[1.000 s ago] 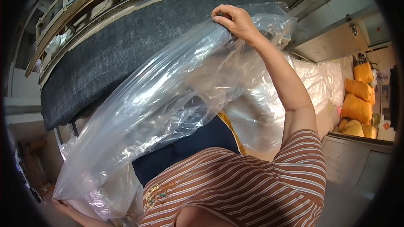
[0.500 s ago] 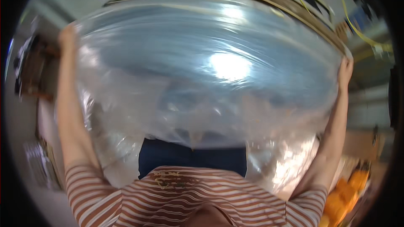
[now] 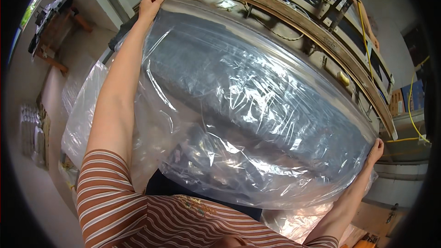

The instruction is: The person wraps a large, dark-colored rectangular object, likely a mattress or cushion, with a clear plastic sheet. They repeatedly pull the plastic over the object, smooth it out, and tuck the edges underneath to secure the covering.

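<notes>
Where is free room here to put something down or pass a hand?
The clear plastic sheet, stretched between left hand and right hand, covers the grey table top. Bare floor shows left of the left arm. The wooden frame with cables is crowded.

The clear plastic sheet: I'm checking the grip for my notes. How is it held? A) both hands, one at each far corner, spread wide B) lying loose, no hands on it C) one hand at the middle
A: the left hand and the right hand each grip a far corner of the clear plastic sheet, stretched between them.
</notes>
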### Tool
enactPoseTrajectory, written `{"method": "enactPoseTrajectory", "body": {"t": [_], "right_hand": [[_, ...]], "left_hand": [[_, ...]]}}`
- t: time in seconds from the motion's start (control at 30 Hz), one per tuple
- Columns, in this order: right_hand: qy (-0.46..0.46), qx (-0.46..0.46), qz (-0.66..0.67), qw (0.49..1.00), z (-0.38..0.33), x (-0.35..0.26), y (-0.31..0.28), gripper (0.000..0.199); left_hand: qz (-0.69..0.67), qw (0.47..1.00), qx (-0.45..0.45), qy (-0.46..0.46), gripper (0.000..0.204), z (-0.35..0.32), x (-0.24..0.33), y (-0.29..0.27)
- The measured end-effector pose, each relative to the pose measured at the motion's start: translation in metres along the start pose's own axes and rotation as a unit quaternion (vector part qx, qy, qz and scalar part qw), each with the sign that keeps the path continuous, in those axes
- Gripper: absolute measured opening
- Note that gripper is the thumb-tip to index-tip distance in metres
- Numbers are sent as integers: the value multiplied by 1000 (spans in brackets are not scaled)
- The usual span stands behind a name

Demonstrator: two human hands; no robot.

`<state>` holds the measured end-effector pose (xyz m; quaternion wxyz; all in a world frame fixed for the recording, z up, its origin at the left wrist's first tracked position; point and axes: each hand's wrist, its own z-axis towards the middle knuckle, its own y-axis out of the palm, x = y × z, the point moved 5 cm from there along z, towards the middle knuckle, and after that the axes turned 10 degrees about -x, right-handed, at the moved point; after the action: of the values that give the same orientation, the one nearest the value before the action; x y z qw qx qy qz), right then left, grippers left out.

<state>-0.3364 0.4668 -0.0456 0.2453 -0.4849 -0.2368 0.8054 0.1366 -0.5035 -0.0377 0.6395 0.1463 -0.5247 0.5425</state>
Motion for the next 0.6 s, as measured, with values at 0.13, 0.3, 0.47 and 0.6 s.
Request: {"method": "enactPoseTrajectory", "body": {"t": [0.13, 0.3, 0.47, 0.6], "right_hand": [[1, 0, 20, 1000, 3, -4, 11, 24], [-5, 70, -132, 989, 10, 5, -10, 29], [34, 69, -75, 994, 10, 9, -4, 32], [83, 73, 13, 994, 2, 0, -12, 43]], "left_hand": [[54, 998, -5, -27, 27, 16, -12, 1], [166, 981, 97, -25, 24, 15, -6, 5], [-110, 986, 64, -105, 18, 10, -22, -17], [-210, 958, 127, -148, 21, 7, -23, -29]]}}
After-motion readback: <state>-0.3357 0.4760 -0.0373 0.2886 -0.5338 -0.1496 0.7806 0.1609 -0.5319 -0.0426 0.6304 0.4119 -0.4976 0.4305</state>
